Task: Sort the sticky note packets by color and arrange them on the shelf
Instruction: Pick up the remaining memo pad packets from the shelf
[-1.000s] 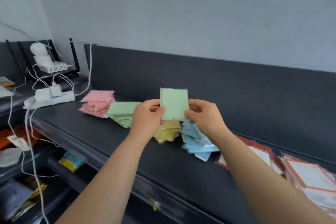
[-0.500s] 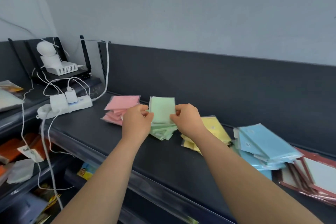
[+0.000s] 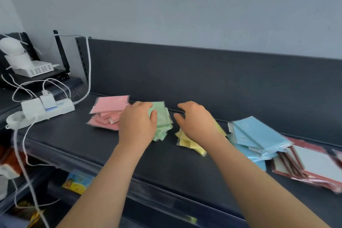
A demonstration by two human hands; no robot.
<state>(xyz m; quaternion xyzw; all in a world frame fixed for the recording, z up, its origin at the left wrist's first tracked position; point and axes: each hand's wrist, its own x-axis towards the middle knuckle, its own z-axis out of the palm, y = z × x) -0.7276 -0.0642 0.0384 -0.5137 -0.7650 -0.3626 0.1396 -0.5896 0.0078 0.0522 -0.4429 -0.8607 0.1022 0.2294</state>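
The left hand [image 3: 137,126] lies on the top green packet [image 3: 161,111] of the green pile [image 3: 163,129] on the shelf [image 3: 166,163], its grip pinching or only pressing I cannot tell, the right hand [image 3: 196,122] loose and empty; better square the edges with both.

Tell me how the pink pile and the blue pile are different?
The pink pile sits at the left, beside the white power strip; the blue pile sits farther right, against the red-edged packets. The blue pile's top packets slope; the pink pile's top packet lies flatter. Both are messy stacks of wrapped packets on the dark shelf.
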